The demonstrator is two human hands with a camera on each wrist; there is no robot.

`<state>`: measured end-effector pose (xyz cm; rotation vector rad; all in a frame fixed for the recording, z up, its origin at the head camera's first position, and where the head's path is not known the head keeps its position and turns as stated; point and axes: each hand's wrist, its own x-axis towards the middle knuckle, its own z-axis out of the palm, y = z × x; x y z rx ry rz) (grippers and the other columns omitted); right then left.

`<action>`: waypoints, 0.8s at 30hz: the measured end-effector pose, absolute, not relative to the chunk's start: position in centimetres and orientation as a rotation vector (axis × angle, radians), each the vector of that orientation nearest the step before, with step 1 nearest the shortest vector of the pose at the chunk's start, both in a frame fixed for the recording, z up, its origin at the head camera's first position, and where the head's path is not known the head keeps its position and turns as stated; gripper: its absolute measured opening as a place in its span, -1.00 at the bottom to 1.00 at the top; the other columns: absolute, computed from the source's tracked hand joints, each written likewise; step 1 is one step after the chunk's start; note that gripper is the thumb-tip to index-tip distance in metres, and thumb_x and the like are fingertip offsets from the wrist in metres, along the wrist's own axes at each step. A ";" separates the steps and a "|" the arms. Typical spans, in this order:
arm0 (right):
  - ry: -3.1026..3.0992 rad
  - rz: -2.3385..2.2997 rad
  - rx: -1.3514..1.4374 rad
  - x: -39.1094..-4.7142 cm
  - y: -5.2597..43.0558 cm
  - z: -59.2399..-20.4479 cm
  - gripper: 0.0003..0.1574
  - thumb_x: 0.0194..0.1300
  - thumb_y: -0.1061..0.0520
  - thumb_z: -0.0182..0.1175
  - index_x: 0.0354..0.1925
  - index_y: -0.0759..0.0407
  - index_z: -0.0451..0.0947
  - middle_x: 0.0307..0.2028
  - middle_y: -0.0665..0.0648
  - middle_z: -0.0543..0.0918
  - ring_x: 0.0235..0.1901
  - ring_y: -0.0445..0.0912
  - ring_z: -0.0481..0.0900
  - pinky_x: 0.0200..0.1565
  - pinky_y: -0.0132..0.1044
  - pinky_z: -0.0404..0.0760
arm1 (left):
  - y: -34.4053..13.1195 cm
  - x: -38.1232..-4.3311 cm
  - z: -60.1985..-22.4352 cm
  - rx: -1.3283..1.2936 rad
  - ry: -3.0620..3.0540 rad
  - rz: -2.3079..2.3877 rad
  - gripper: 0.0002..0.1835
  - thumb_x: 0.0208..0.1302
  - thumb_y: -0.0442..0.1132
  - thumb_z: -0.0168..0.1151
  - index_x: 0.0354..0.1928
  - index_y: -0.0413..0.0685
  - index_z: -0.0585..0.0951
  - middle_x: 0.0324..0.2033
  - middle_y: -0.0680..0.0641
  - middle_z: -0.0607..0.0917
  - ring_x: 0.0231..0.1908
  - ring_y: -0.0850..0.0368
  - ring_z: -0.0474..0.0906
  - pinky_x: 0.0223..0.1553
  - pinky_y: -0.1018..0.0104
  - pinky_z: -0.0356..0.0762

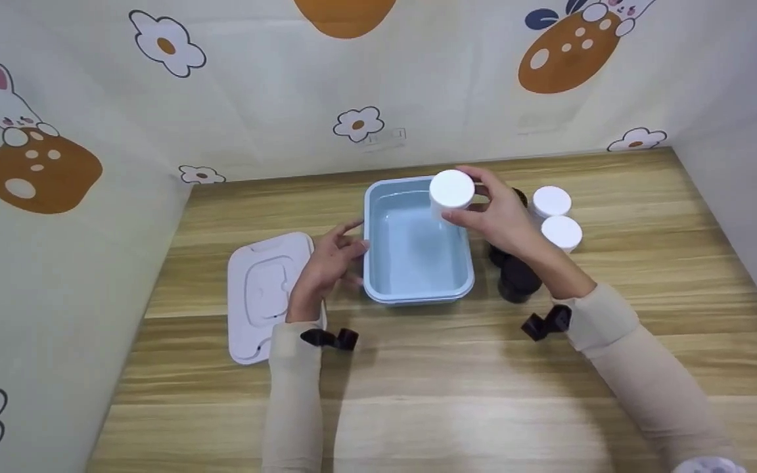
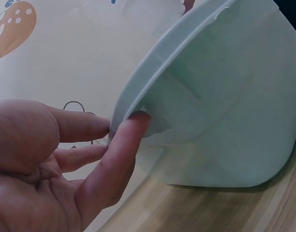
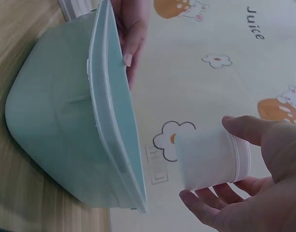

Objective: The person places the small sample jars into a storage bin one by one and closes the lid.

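Observation:
A light blue plastic storage box stands on the wooden table, its inside facing up in the head view. My left hand pinches its left rim, as the left wrist view shows with the fingers on the rim. In my right hand I grip a white lidded jar upright above the box's back right corner. The right wrist view shows the jar's smooth side between thumb and fingers, apart from the rim. Two more white jars stand right of my right hand, beside black jars partly hidden under it.
A white lid with a recessed panel lies left of the box, partly under my left forearm. Behind the table hangs a pale cloth printed with flowers and rabbits. Black camera mounts sit on both wrists.

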<state>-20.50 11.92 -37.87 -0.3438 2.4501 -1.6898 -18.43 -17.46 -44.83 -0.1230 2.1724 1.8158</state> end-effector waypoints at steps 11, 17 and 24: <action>2.507 -1.467 -0.368 -22.2 9.5 -37.8 -0.03 0.18 0.05 0.47 0.44 0.12 0.24 0.38 0.19 0.38 0.38 0.14 0.37 0.35 0.05 0.54 | -17.2 -18.5 -44.9 -0.104 2.132 1.873 -0.42 0.46 -0.34 0.13 0.48 0.01 0.31 0.11 -0.35 0.61 0.05 -0.20 0.66 -0.65 0.34 0.72; 2.490 -1.397 -0.352 -23.1 8.3 -37.8 -0.03 0.16 0.07 0.49 0.43 0.07 0.25 0.38 0.18 0.40 0.38 0.12 0.37 0.32 0.05 0.56 | -17.3 -18.6 -44.7 -0.134 2.139 1.845 -0.42 0.47 -0.31 0.13 0.48 0.09 0.31 0.11 -0.30 0.62 0.07 -0.16 0.66 -0.59 0.28 0.76; 2.478 -1.341 -0.425 -24.0 6.7 -38.2 -0.08 0.14 0.14 0.49 0.39 0.14 0.31 0.35 0.24 0.44 0.34 0.17 0.41 0.36 0.07 0.52 | -17.4 -18.6 -44.8 -0.138 2.137 1.826 -0.43 0.47 -0.29 0.13 0.47 0.13 0.31 0.15 -0.31 0.61 0.08 -0.15 0.65 -0.61 0.32 0.74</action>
